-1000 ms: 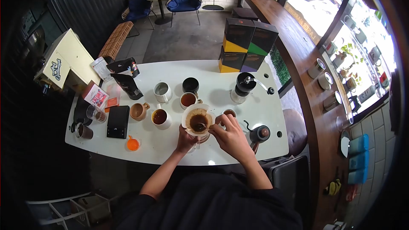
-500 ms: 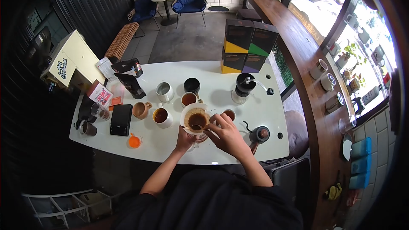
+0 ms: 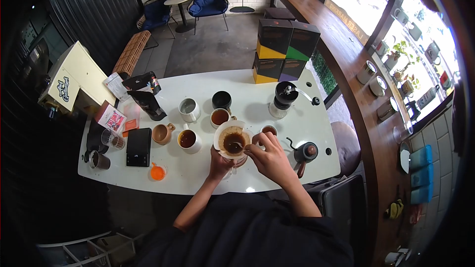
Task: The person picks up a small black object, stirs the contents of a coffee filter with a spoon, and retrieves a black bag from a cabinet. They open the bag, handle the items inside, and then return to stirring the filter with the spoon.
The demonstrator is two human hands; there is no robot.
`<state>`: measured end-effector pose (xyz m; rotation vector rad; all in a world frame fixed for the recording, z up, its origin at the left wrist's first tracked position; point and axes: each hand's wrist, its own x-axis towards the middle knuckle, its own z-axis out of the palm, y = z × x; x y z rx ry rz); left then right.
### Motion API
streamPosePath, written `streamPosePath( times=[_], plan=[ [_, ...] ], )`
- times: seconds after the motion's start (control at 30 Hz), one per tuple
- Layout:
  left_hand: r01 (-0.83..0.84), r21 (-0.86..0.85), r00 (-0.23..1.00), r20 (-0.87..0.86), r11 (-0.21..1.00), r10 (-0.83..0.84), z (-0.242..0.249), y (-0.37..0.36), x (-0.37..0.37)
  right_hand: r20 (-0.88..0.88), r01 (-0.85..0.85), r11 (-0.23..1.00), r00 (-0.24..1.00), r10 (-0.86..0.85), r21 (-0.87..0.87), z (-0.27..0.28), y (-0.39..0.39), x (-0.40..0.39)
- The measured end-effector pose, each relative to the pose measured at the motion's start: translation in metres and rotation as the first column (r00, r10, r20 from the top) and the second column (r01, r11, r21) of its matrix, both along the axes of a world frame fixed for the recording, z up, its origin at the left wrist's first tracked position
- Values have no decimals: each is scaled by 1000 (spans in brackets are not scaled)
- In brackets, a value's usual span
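Note:
My left hand (image 3: 220, 166) is closed around the side of a coffee dripper lined with a white paper filter (image 3: 227, 131); its lower part is partly hidden by my hands. Dark wet coffee sits inside the filter. Pinched in my right hand (image 3: 271, 162) is a spoon (image 3: 239, 144), its tip dipped in the coffee. Just behind the dripper stands a cup of reddish-brown liquid (image 3: 219, 117), and left of it a white mug (image 3: 194, 144) with similar liquid. A small cup (image 3: 270, 129) is partly covered by my right hand.
On the white table (image 3: 247, 81) stand a black cup (image 3: 221, 100), a metal pitcher (image 3: 189, 111), a brown mug (image 3: 162, 134), a black scale (image 3: 138, 147), an orange-topped container (image 3: 158, 172), a hand grinder (image 3: 284, 98) and a small black pot (image 3: 306, 152). Boxes (image 3: 284, 49) are stacked behind.
The camera view has shifted slightly. The spoon has moved within the coffee, and its handle shows more plainly now. My left hand stays on the dripper.

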<state>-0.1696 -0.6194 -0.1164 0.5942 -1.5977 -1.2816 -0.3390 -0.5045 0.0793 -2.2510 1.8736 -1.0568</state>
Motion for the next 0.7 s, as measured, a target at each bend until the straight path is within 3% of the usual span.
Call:
streamPosePath(
  times=[0.07,0.2,0.27,0.37,0.5,0.7],
  plan=[
    [19,-106,997,74,994,-11,25,0,3,21,37,998,999,-36,-44,4,0,2],
    [56,-54,991,125,997,-49,20,-4,9,-56,82,995,995,-85,-50,-5,-7,7],
    [52,-163,985,169,985,-24,19,-9,8,-99,88,996,991,-88,-8,-8,-9,9],
    [47,-121,988,151,992,-29,33,-7,6,-98,93,995,991,-89,31,-12,-8,11],
    [58,-151,970,242,987,-20,35,-11,11,34,37,998,999,-38,48,-14,-5,14],
    [78,-132,950,312,988,-33,30,-12,13,44,32,998,998,-35,49,-8,-5,12]
  ],
)
